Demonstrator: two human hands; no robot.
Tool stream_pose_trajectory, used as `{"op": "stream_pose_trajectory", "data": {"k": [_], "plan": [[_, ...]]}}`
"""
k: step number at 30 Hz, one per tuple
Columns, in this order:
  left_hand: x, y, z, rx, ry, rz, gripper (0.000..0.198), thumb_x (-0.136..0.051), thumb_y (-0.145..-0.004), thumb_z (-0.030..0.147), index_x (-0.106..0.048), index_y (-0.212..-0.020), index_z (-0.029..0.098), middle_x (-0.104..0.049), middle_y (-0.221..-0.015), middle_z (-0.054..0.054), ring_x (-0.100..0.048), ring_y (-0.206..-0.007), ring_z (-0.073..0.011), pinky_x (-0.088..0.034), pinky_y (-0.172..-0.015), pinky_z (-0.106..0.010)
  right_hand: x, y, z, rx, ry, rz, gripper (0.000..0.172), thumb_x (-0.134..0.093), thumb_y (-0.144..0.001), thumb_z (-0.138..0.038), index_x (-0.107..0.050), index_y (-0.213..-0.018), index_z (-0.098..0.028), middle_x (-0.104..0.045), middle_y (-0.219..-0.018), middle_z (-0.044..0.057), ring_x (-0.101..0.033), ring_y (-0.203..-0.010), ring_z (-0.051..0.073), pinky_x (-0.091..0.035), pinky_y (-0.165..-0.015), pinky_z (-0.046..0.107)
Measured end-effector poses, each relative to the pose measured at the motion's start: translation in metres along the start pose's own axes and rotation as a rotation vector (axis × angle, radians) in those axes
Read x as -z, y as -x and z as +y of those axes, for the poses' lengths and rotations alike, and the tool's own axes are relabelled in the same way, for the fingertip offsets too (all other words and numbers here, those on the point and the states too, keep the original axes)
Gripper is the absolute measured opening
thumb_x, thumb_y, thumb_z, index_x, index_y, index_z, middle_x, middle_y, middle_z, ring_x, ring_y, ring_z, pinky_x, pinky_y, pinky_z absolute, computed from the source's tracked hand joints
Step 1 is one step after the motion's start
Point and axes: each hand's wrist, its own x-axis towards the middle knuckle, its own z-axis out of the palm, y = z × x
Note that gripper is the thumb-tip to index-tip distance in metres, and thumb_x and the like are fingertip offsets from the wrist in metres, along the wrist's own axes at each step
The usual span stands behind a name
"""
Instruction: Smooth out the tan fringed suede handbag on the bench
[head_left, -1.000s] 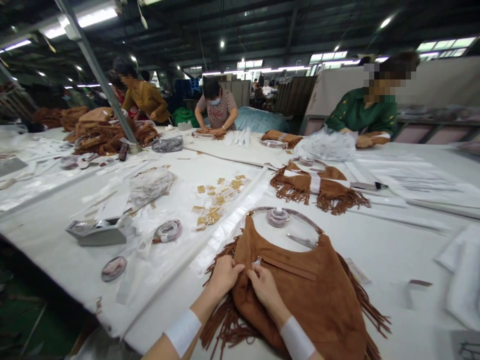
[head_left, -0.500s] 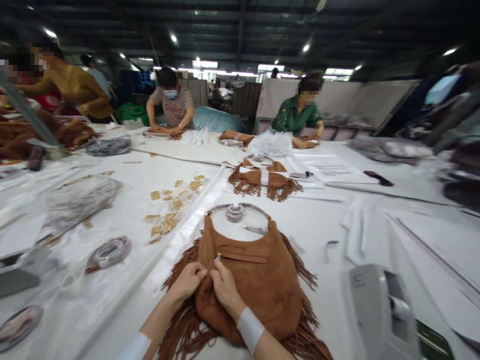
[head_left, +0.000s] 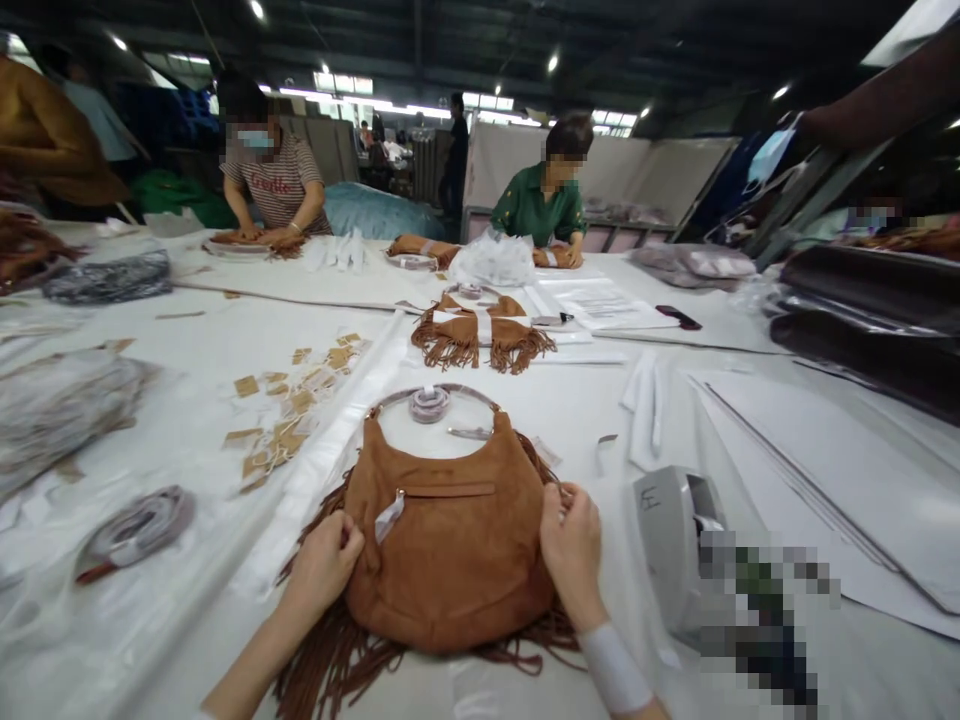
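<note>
Head view: brown suede fringed bag (head_left: 450, 550) lies flat on white table (head_left: 750, 440), near centre, handle loop pointing far. Left hand (head_left: 324, 562) at bag's left edge, fingers curled and pinching the suede there. Right hand (head_left: 571, 542) at bag's right edge, fingers bent, gripping the side of the bag near the fringe; white wristband (head_left: 615, 668) on that wrist. Small white tag (head_left: 389, 517) hangs from zipper pull near left end of zip pocket. Fringe (head_left: 330, 665) spills out under bag on near-left side. Coiled strap (head_left: 430, 403) sits inside handle loop, just far of bag body. Grey tape dispenser (head_left: 671, 535) just right of right hand, near part blurred. Second fringed bag (head_left: 480, 335) further off, centre. Scattered tan labels (head_left: 292, 400) left of bag, beyond a clear plastic strip (head_left: 330, 455). Another coiled strap (head_left: 135, 525) near left. Far side: person in striped shirt (head_left: 274, 185) and person in green shirt (head_left: 540, 205) work at table, hands on their own brown pieces. White paper sheets (head_left: 810, 450) at right.
</note>
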Motion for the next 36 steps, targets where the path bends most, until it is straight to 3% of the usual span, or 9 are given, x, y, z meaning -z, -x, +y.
{"op": "stream_pose_trajectory", "data": {"k": [5, 9, 17, 21, 24, 28, 30, 33, 36], "plan": [[0.01, -0.004, -0.009, 0.096, -0.111, -0.024, 0.014, -0.042, -0.084, 0.023, -0.044, -0.071, 0.022, -0.057, -0.07, -0.001, -0.055, -0.068, -0.0179, -0.036, -0.064, -0.028, -0.019, -0.016, 0.04, -0.024, 0.159, -0.144, 0.025, -0.045, -0.096, -0.036, -0.056, -0.101, -0.014, -0.067, -0.08, 0.01, -0.062, -0.071, 0.023, -0.039, -0.063, 0.03], [0.012, -0.002, -0.023, 0.187, -0.177, -0.033, 0.014, -0.043, -0.085, 0.023, -0.047, -0.072, 0.021, -0.06, -0.073, -0.003, -0.056, -0.07, -0.0188, -0.034, -0.062, -0.028, -0.037, -0.016, 0.042, -0.023, 0.287, -0.147, 0.03, -0.04, -0.099, -0.036, -0.052, -0.11, -0.01, -0.066, -0.082, 0.015, -0.062, -0.072, 0.025, -0.035, -0.062, 0.03], [0.018, -0.002, -0.02, 0.162, -0.18, -0.058, 0.013, -0.047, -0.085, 0.021, -0.053, -0.074, 0.02, -0.061, -0.071, -0.002, -0.06, -0.072, -0.0183, -0.038, -0.065, -0.026, -0.034, -0.027, 0.04, 0.039, 0.368, -0.145, 0.035, -0.036, -0.101, -0.042, -0.054, -0.108, -0.013, -0.066, -0.078, 0.013, -0.064, -0.069, 0.024, -0.037, -0.061, 0.029], [0.032, -0.003, 0.002, 0.111, -0.201, 0.006, 0.007, -0.049, -0.081, 0.015, -0.056, -0.082, 0.018, -0.061, -0.08, -0.006, -0.06, -0.079, -0.0215, -0.043, -0.072, -0.03, -0.032, -0.022, 0.036, 0.047, 0.382, -0.131, 0.032, -0.036, -0.101, -0.04, -0.054, -0.106, -0.013, -0.067, -0.076, 0.013, -0.066, -0.069, 0.024, -0.039, -0.059, 0.029], [0.035, -0.001, 0.045, -0.055, -0.174, 0.087, 0.03, -0.04, -0.079, 0.006, -0.056, -0.102, 0.017, -0.059, -0.103, -0.011, -0.057, -0.101, -0.023, -0.044, -0.088, -0.035, -0.031, -0.021, 0.034, 0.051, 0.389, -0.127, 0.032, -0.036, -0.101, -0.04, -0.053, -0.105, -0.014, -0.067, -0.077, 0.013, -0.066, -0.07, 0.026, -0.04, -0.059, 0.03], [0.019, -0.001, 0.105, -0.567, -0.025, -0.178, 0.049, -0.036, -0.082, 0.005, -0.055, -0.125, 0.02, -0.053, -0.132, -0.011, -0.046, -0.125, -0.0204, -0.036, -0.108, -0.037, -0.031, -0.02, 0.036, 0.058, 0.384, -0.133, 0.033, -0.034, -0.101, -0.041, -0.052, -0.104, -0.013, -0.067, -0.078, 0.013, -0.067, -0.071, 0.025, -0.04, -0.059, 0.029], [0.006, -0.004, 0.115, -0.662, -0.056, -0.372, 0.048, -0.038, -0.088, 0.013, -0.051, -0.133, 0.023, -0.047, -0.143, -0.008, -0.037, -0.135, -0.0226, -0.027, -0.114, -0.042, -0.031, -0.021, 0.038, 0.073, 0.366, -0.145, 0.033, -0.035, -0.101, -0.04, -0.053, -0.104, -0.013, -0.066, -0.077, 0.012, -0.066, -0.07, 0.024, -0.04, -0.059, 0.029], [-0.01, -0.009, 0.099, -0.613, -0.181, -0.546, 0.047, -0.04, -0.095, 0.033, -0.042, -0.142, 0.028, -0.037, -0.152, -0.005, -0.023, -0.143, -0.0281, -0.016, -0.117, -0.051, -0.026, -0.023, 0.037, 0.107, 0.331, -0.158, 0.033, -0.034, -0.101, -0.037, -0.054, -0.104, -0.011, -0.066, -0.076, 0.013, -0.065, -0.07, 0.024, -0.041, -0.061, 0.03], [-0.023, -0.007, 0.071, -0.568, -0.27, -0.582, 0.051, -0.037, -0.096, 0.042, -0.034, -0.146, 0.031, -0.027, -0.156, -0.003, -0.015, -0.146, -0.0295, -0.013, -0.117, -0.052, -0.014, -0.021, 0.032, 0.194, 0.305, -0.145, 0.033, -0.035, -0.1, -0.03, -0.053, -0.116, -0.007, -0.066, -0.095, 0.02, -0.064, -0.088, 0.027, -0.045, -0.073, 0.036]]}}
